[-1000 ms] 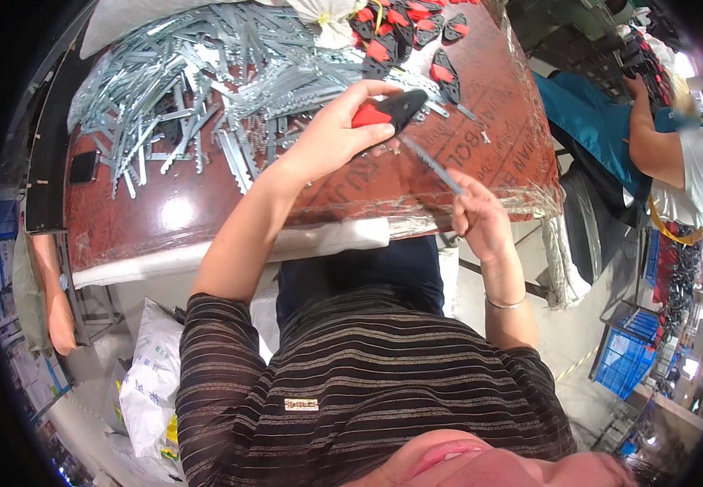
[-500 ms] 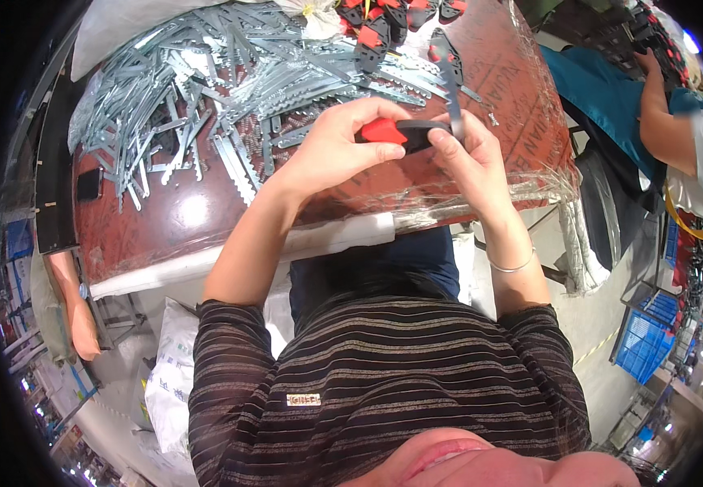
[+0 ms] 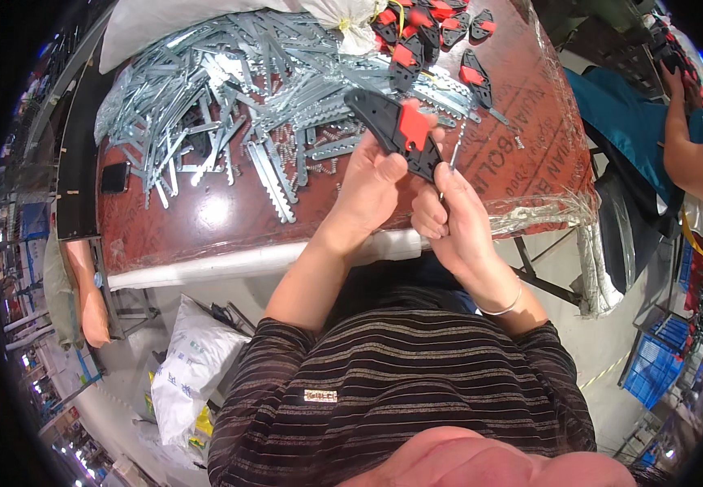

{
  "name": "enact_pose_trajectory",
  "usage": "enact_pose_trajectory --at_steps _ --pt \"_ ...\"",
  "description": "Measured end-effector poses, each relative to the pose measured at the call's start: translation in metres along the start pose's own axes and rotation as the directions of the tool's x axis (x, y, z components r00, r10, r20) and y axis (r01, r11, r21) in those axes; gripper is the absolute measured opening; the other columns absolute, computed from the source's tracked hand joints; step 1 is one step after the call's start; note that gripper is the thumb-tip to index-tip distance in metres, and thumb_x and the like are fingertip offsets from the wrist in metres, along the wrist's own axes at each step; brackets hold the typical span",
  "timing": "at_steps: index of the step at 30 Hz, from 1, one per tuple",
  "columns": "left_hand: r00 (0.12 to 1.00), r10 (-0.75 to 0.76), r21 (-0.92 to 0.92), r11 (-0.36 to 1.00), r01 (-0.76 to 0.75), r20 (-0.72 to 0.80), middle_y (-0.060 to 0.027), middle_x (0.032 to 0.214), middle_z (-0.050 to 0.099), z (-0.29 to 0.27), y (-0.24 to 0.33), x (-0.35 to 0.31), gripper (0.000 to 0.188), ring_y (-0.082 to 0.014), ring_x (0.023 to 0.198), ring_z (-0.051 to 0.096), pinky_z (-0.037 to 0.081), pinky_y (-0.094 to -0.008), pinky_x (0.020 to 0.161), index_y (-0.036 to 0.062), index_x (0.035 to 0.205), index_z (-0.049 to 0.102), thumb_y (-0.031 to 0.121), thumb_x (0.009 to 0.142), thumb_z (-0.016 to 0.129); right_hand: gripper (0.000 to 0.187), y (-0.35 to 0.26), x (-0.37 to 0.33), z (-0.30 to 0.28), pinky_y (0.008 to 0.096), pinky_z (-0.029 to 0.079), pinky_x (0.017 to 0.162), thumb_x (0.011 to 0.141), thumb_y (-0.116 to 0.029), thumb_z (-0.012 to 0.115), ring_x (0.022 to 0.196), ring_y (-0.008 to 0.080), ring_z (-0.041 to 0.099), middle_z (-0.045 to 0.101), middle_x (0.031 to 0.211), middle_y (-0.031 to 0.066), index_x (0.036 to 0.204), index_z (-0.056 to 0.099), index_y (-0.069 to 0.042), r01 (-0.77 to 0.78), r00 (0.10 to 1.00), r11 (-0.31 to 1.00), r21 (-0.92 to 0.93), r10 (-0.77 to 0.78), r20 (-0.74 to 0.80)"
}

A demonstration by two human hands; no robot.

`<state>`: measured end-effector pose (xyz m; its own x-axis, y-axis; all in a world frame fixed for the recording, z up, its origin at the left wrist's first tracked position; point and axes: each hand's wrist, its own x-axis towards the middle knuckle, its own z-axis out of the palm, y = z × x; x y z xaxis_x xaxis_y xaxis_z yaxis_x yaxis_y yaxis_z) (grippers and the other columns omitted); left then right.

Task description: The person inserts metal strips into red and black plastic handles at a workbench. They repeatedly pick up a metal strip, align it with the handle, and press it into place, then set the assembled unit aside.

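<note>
My left hand (image 3: 371, 191) is closed on a black-and-red plastic piece (image 3: 384, 122), fingers wrapped around its lower side and thumb on its face. The piece is tilted, its black end pointing up and left, its red part (image 3: 413, 126) facing up. Pinched in my right hand (image 3: 457, 215) is a thin metal strip (image 3: 457, 146), seen nearly edge-on. It stands beside the piece's lower right end; whether it passes into the piece is hidden by my fingers. Beyond my hands lies a heap of toothed metal strips (image 3: 230, 65).
Several black-and-red pieces (image 3: 473, 77) lie at the table's far side beside a white bag (image 3: 173, 24). Small springs (image 3: 290, 150) are scattered among the strips. A dark rectangular object (image 3: 114, 178) lies at the left edge. Another person's arm (image 3: 688, 154) is at the right.
The plastic piece has been turned so its red-and-black face shows, and my left hand has moved right. The strip now shows as a thin edge. The view has shifted slightly.
</note>
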<state>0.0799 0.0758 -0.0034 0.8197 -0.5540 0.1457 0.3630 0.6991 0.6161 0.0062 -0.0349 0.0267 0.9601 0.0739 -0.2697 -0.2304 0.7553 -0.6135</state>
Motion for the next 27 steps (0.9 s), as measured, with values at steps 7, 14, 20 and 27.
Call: enact_pose_trajectory --at_steps 7,14,20,27 --pt "0.997 0.078 -0.175 0.982 -0.077 -0.001 -0.0077 0.119 0.053 -0.012 0.016 0.001 0.067 -0.0219 0.115 0.048 0.032 -0.0431 0.107 0.0047 0.132 0.036 0.037 0.081 0.065 0.034 -0.015 -0.031 -0.029 0.0205 0.025 0.044 0.098 -0.031 0.032 0.045 0.0068 0.034 0.041 0.052 0.0003 0.090 0.050 -0.004 0.095 0.992 0.794 -0.600 -0.123 -0.006" --pt "0.998 0.048 -0.305 0.951 -0.056 -0.031 -0.0071 0.118 0.055 -0.016 0.006 0.000 0.052 -0.0231 0.120 0.046 0.034 -0.0478 0.105 0.0077 0.126 0.044 0.034 0.085 0.061 0.032 -0.030 -0.065 -0.037 0.0196 0.023 0.044 0.097 -0.023 0.037 0.043 0.0036 0.029 0.036 0.048 -0.0042 0.082 0.055 -0.001 0.004 1.000 0.718 -0.696 0.005 0.010" --pt "0.997 0.026 -0.352 0.935 -0.048 -0.067 -0.0089 0.119 0.053 -0.012 0.003 -0.003 0.048 -0.0242 0.118 0.048 0.042 -0.0492 0.099 0.0058 0.126 0.043 0.032 0.088 0.057 0.032 -0.028 -0.067 -0.043 0.0202 0.022 0.043 0.097 -0.022 0.038 0.043 0.0038 0.028 0.035 0.048 -0.0044 0.082 0.056 0.001 -0.053 0.996 0.778 -0.626 0.087 0.024" --pt "0.999 -0.038 -0.223 0.974 0.044 0.031 -0.0098 0.117 0.053 0.002 -0.010 -0.013 0.050 -0.0240 0.116 0.050 0.044 -0.0485 0.097 0.0051 0.126 0.042 0.033 0.088 0.058 0.031 -0.027 -0.061 -0.041 0.0212 0.021 0.042 0.097 -0.022 0.039 0.043 0.0049 0.026 0.034 0.049 -0.0041 0.083 0.055 0.001 -0.103 0.989 0.893 -0.438 0.137 0.048"
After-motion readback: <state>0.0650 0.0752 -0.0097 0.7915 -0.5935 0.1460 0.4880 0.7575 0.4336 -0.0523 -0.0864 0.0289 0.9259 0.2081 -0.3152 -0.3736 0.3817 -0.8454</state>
